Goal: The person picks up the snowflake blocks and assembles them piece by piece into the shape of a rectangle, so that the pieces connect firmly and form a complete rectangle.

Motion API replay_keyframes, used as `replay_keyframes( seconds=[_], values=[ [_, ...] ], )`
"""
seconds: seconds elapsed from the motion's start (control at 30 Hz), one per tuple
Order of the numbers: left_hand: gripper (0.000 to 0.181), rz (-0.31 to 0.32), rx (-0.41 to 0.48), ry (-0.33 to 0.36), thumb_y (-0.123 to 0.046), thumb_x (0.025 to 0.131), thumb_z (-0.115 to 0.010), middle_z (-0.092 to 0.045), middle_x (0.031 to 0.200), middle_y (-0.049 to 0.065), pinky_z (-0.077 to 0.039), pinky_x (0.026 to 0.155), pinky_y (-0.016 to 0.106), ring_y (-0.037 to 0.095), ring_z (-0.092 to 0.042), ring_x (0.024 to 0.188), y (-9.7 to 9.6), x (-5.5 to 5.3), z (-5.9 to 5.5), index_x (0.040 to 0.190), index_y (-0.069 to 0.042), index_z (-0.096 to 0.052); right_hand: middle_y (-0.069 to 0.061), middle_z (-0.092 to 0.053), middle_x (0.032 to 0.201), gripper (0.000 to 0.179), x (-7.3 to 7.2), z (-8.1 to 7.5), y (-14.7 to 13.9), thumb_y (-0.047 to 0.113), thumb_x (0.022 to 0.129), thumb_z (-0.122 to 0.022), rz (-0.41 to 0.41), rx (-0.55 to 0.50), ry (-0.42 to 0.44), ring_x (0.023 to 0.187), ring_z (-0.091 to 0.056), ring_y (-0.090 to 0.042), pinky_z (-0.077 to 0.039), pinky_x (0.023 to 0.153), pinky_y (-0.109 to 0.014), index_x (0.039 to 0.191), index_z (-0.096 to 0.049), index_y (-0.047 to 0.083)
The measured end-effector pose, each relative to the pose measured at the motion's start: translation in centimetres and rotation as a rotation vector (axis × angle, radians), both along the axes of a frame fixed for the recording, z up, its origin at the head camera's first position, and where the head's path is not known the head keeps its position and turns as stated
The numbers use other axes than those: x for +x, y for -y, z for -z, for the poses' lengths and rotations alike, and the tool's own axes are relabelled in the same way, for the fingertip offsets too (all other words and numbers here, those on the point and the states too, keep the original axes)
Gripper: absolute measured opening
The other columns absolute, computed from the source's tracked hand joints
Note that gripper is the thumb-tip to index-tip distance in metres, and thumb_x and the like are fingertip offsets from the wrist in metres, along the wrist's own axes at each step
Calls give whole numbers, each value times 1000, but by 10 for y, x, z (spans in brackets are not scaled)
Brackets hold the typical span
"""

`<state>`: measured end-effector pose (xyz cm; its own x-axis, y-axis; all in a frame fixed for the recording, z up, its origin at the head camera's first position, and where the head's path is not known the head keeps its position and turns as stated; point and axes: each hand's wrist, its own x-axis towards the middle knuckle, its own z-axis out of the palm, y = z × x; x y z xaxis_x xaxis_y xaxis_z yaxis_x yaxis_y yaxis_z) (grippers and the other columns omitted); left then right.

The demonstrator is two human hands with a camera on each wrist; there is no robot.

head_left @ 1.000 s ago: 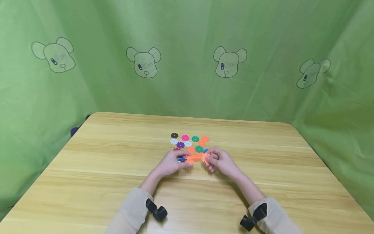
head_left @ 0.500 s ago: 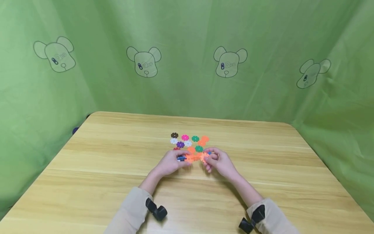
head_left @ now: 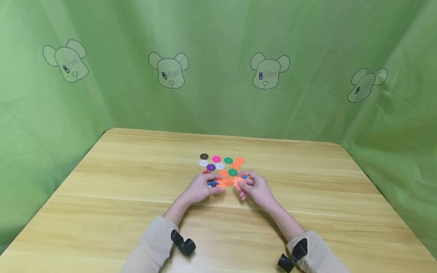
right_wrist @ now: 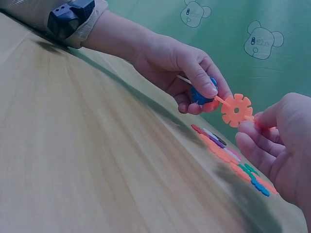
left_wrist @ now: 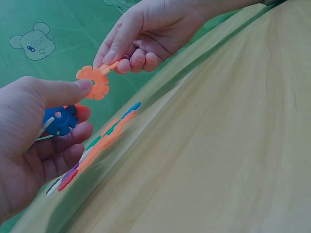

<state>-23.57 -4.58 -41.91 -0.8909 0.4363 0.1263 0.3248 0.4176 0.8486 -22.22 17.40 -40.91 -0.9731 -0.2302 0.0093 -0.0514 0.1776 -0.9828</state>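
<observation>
My left hand (head_left: 202,188) grips one end of a joined string of notched plastic discs. On that end are a blue disc (left_wrist: 62,122) and a white piece (left_wrist: 47,125), partly hidden by the palm. An orange disc (right_wrist: 236,110) stands on edge in the middle, between the two hands. Thumb and fingers of my right hand (head_left: 257,189) pinch an orange disc (head_left: 238,182) at the other end. In the left wrist view this disc is turned edge-on and touches the middle one. The string is held above the table.
Loose notched discs lie flat beyond the hands, among them brown (head_left: 204,156), pink (head_left: 216,159), purple (head_left: 211,167) and green (head_left: 233,172) ones. A blue disc (right_wrist: 260,188) lies near my right hand. A green curtain (head_left: 218,94) surrounds the wooden table (head_left: 136,170).
My right hand has shifted slightly left with its orange disc, towards the left hand. The left hand stays nearly still, and the loose discs lie as before.
</observation>
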Motion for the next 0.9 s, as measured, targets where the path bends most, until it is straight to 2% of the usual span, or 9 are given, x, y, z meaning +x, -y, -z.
replay_keyframes(
  seconds=[0.1, 0.23, 0.33, 0.47, 0.73, 0.8, 0.9],
  values=[
    [44, 0, 6, 9, -26, 79, -72, -61, 118, 9, -45, 87, 37, 19, -55, 97, 1, 1, 0, 118, -8, -63, -22, -63, 78, 33, 1, 1, 2, -4, 88, -57, -3, -11, 4, 57, -59, -16, -53, 53, -28, 120, -47, -8],
    [42, 5, 21, 30, -25, 80, -72, -62, 113, 8, -46, 78, 34, 17, -55, 82, 4, 1, 1, 117, -8, -63, -21, -62, 77, 32, 2, 2, 5, -5, 88, -55, -10, -32, 1, 54, -56, -14, -50, 50, -24, 118, -46, -8],
    [41, -1, 21, 29, -25, 80, -72, -62, 114, 8, -46, 78, 34, 16, -54, 77, 4, 1, 1, 116, -8, -64, -18, -62, 74, 30, 3, 2, 7, -5, 89, -55, -6, -40, 3, 52, -54, -13, -48, 47, -23, 117, -46, -8],
    [42, -3, 14, 20, -24, 80, -72, -61, 118, 9, -45, 87, 37, 16, -54, 88, 4, 1, 0, 117, -7, -64, -12, -60, 71, 28, 5, 1, 10, -6, 89, -53, -3, -45, 11, 51, -52, -13, -46, 46, -22, 115, -45, -8],
    [42, -11, 42, 41, -21, 80, -73, -60, 120, 12, -44, 89, 40, 22, -55, 92, 3, 2, -5, 118, -6, -63, -7, -58, 68, 30, 6, 2, 10, -7, 89, -52, -14, -120, 23, 52, -52, -11, -46, 46, -21, 116, -41, -12],
    [42, -9, 40, 36, -22, 80, -73, -60, 120, 11, -42, 93, 41, 22, -54, 100, 3, 2, -5, 118, -6, -63, -5, -59, 68, 30, 7, 2, 9, -8, 89, -51, -11, -151, 34, 52, -52, -10, -46, 46, -20, 116, -40, -13],
    [42, 3, 39, 29, -21, 80, -73, -60, 120, 12, -45, 86, 39, 22, -55, 90, 2, 3, -5, 118, -6, -63, -4, -60, 69, 31, 8, 2, 8, -8, 88, -52, -7, -188, 45, 52, -52, -10, -46, 46, -20, 117, -39, -13]
  ],
)
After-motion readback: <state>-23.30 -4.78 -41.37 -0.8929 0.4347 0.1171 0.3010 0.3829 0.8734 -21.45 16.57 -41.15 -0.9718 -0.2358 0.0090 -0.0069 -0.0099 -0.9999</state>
